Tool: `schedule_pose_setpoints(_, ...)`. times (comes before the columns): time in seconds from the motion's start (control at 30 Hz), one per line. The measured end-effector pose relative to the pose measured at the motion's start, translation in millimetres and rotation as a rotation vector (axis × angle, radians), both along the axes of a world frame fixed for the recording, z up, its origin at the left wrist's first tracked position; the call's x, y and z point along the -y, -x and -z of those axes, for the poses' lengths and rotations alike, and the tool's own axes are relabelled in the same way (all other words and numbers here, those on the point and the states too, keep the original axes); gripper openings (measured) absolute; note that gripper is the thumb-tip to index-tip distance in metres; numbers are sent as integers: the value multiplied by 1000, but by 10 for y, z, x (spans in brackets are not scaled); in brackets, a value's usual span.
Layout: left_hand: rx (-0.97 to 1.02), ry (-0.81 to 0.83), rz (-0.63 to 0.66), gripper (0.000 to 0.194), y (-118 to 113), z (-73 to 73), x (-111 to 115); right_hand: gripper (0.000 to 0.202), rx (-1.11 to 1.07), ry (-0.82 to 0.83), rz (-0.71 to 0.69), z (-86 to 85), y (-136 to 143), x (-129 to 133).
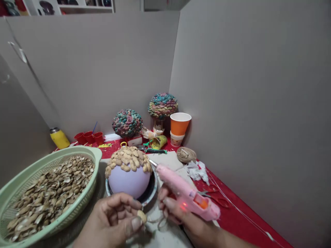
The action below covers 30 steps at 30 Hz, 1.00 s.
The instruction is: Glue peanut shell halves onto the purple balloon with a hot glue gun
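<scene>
Between the thumb and fingers of my left hand [113, 218] is a peanut shell [141, 216]. My right hand [178, 210] grips a pink glue gun [181, 186], whose metal nozzle points up and left, close to the right side of a lilac ball [129, 182]. Peanut shells [128, 158] cover the upper part of the ball; its lower front is bare. The ball rests in a dark round bowl [153, 194] with a pale rim. A red light glows on the gun's handle.
A green basket [97, 155] of peanut shells stands at the left. Behind the ball are two coloured shell-covered balls [127, 123], red cups [89, 137], a yellow bottle [59, 137], pliers [156, 151] and an orange cup [179, 124]. Twine [186, 155], tissue [197, 171] and scissors [219, 201] lie right.
</scene>
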<state>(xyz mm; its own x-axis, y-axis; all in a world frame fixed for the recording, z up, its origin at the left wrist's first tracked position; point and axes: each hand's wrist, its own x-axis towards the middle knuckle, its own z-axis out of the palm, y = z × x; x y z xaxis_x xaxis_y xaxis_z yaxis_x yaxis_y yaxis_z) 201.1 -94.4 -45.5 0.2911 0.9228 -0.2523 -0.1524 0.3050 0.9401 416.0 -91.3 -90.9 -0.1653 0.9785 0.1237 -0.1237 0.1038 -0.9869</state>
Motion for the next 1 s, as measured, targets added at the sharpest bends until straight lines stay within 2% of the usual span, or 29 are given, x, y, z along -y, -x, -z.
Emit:
schedule_pose_setpoints(0.13, 156, 120, -5, 34, -194, 21, -43, 42, 69, -76, -102, -43, 78, 85)
schedule_pose_setpoints(0.27, 229, 152, 8, 31, -269, 22, -64, 36, 74, -123, -110, -19, 97, 60)
schedule_pose_setpoints(0.53, 236, 178, 53, 34, -268, 140, -36, 46, 120, -76, -113, 28, 106, 62)
schedule_pose_setpoints(0.77, 277, 266, 80, 31, -248, 98, -57, 44, 51, -49, -103, 19, 111, 27)
schedule_pose_setpoints(1.0, 309, 298, 70, 27, -228, 93, -51, 34, -34, -80, -205, -47, 122, 72)
